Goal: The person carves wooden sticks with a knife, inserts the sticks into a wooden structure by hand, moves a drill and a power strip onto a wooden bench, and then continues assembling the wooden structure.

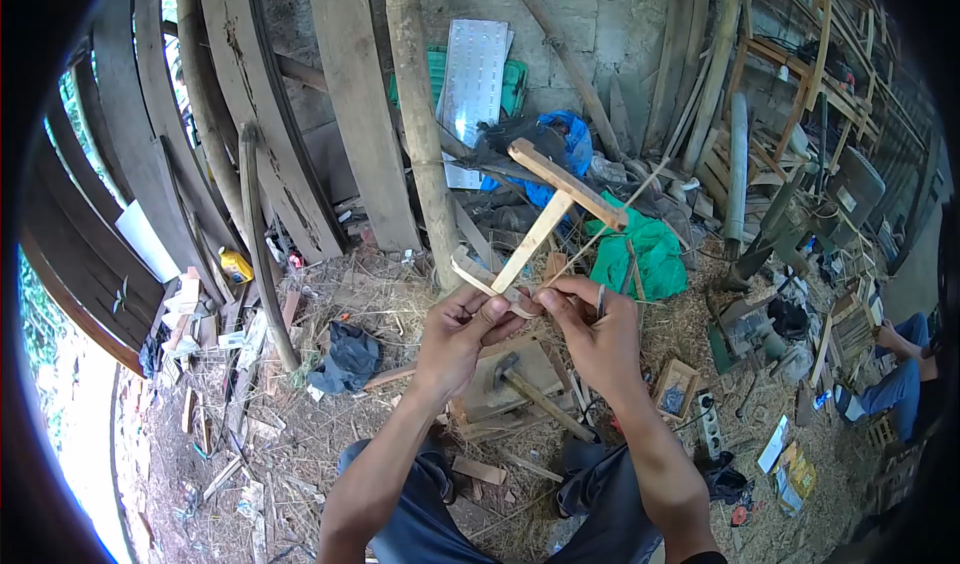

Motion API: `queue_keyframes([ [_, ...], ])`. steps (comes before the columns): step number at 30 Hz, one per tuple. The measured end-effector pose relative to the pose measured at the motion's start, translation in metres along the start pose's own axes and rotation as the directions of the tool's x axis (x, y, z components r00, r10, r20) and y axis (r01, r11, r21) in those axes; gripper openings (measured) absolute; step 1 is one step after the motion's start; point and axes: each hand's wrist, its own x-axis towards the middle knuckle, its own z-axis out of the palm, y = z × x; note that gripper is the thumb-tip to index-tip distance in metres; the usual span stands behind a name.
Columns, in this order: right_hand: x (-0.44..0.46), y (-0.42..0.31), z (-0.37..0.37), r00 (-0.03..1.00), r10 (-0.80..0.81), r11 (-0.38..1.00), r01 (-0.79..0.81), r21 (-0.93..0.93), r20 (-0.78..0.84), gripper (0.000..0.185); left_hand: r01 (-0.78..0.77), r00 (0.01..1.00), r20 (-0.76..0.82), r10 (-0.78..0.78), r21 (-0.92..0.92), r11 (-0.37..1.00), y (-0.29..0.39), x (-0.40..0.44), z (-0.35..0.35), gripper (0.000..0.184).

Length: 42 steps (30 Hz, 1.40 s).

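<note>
A light wooden piece (pixel 535 242) with a crossbar at its top and a curved bar at its lower end is held up in front of me. My left hand (pixel 462 334) is closed round the lower end, thumb on the joint. My right hand (pixel 592 329) pinches a long thin strip (pixel 600 232) close to the curved bar; the strip slants up to the right. Its fingertips nearly meet those of my left hand. Below the hands, a hammer (pixel 545 399) lies across a wooden block (pixel 500 389).
Planks (pixel 365 104) and a pole (pixel 420 124) lean ahead. A green bag (pixel 640 259) lies beyond my hands. A small wooden box (pixel 676 388) and a power strip (pixel 709 424) are at the right. Another person's legs (pixel 895 394) show at the far right.
</note>
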Motion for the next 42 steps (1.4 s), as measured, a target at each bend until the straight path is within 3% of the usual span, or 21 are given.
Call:
queue_keyframes([
  [11, 0.001, -0.002, 0.0, 0.998, 0.062, 0.995, -0.059, -0.082, 0.033, 0.015, -0.029, 0.999, -0.034, 0.028, -0.049, 0.998, -0.001, -0.001, -0.002, 0.029],
  [35, 0.001, 0.006, 0.009, 1.0, 0.018, 0.992, -0.017, -0.129, 0.003, 0.012, -0.014, 0.997, -0.082, 0.007, -0.078, 0.997, -0.011, 0.002, -0.004, 0.026],
  [42, 0.0, 0.002, 0.009, 0.998, 0.059, 0.995, -0.057, -0.08, 0.022, 0.011, -0.016, 0.997, -0.08, 0.008, -0.095, 0.995, -0.011, 0.002, -0.002, 0.027],
])
